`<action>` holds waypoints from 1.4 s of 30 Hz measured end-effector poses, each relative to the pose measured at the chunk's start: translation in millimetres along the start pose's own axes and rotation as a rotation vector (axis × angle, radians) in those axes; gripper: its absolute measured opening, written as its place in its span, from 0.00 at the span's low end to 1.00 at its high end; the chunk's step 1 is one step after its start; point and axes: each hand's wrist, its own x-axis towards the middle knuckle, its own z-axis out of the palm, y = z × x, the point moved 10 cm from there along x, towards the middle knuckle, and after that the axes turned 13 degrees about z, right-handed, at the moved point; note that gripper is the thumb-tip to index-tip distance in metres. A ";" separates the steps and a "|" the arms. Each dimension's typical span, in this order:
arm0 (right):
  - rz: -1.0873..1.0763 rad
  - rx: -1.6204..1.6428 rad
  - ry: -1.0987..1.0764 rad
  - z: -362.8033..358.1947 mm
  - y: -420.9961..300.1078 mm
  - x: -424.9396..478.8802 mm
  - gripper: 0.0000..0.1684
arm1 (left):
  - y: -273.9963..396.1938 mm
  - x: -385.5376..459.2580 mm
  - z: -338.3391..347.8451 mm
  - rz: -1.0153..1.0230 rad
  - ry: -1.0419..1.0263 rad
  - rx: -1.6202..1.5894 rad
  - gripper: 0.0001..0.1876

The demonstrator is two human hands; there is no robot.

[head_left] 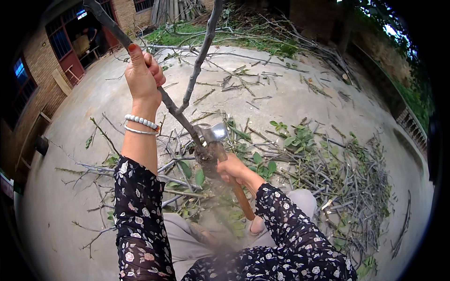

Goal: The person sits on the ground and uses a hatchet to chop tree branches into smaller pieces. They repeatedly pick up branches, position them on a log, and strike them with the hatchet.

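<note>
My left hand [142,72] is raised and wrapped around a forked grey branch [181,121], which slants down from the upper left. The lower end of this branch meets a dark, rough chopping block [207,159] between my knees. In my right hand [233,170] is the wooden handle [242,198] of a hatchet. Its shiny metal head [212,132] is up, just beside the branch near the block. Whether the blade touches the branch, I cannot tell. Leafy twigs lie around the block, and a blurred patch hides part of the ground below it.
A heap of cut twigs [337,189] spreads on the concrete [281,91] to my right. Loose thin branches [95,168] lie to my left. Long branches [246,38] are piled farther off by the grass. A person [92,34] is in the doorway of a brick building [35,52].
</note>
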 end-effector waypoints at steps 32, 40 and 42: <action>0.062 0.588 -0.065 -70.2 152.6 -3.3 0.08 | 47.8 -3.5 -87.8 0.168 0.458 0.315 0.26; -0.141 0.609 -0.045 -69.3 112.3 -44.7 0.06 | 88.1 30.5 -105.4 0.163 0.037 0.943 0.28; -0.175 0.672 -0.060 -65.2 99.5 -53.1 0.07 | 67.0 12.4 -102.6 0.027 -0.146 1.066 0.29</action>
